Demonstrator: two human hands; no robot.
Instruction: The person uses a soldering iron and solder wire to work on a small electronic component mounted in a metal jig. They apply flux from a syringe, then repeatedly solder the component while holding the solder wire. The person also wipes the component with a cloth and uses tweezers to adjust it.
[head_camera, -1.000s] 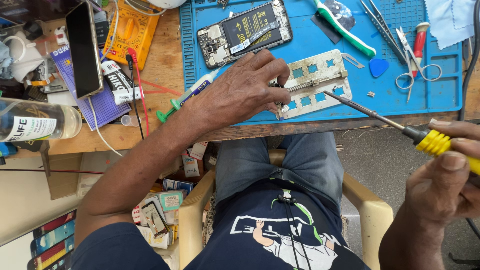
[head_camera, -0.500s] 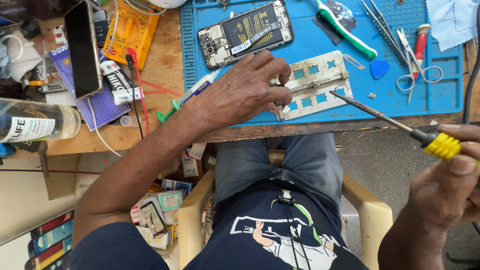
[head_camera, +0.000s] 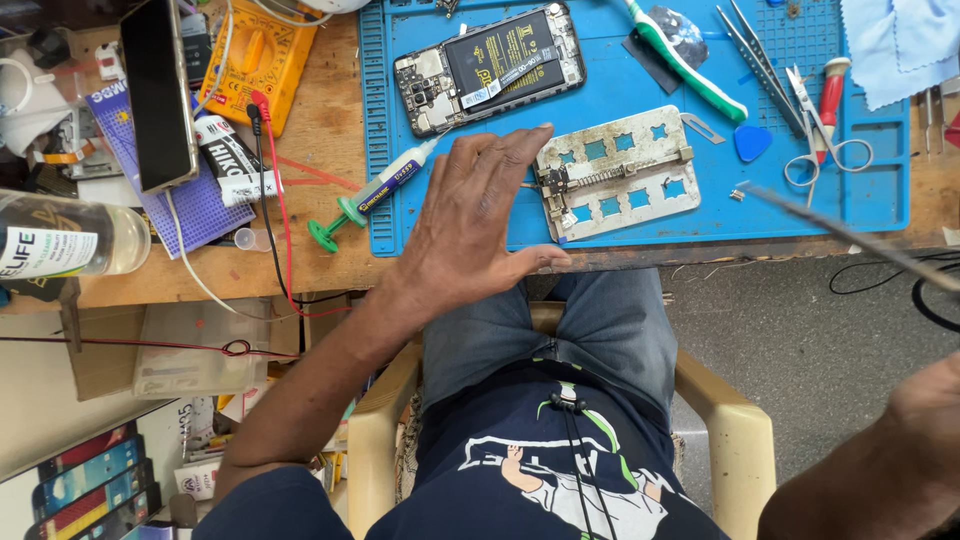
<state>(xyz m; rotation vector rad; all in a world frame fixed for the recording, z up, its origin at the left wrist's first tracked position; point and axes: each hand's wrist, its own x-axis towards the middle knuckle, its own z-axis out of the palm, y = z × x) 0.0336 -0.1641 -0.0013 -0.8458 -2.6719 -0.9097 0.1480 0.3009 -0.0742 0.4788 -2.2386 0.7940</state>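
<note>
My left hand (head_camera: 470, 220) lies flat with its fingers stretched out over the near part of the blue work mat (head_camera: 800, 205), holding nothing. Its fingertips sit just left of a worn metal board holder (head_camera: 620, 170). An opened phone (head_camera: 488, 65) with its battery showing lies beyond it. A syringe (head_camera: 385, 190) rests at the mat's left edge. My right hand (head_camera: 900, 440) is low at the right, mostly out of frame. A blurred screwdriver shaft (head_camera: 850, 235) hangs in the air above it, its handle out of view.
On the mat lie a green and white toothbrush (head_camera: 685, 60), tweezers (head_camera: 750, 50), scissors (head_camera: 825, 150) and a blue pick (head_camera: 752, 142). A yellow multimeter (head_camera: 255, 50), a black phone (head_camera: 158, 95) and a bottle (head_camera: 70, 240) crowd the wooden bench on the left. Chair arms (head_camera: 740, 430) flank my lap.
My left hand has come off the metal holder and flattened toward the bench edge. The screwdriver has swung right, and its yellow handle has left the frame.
</note>
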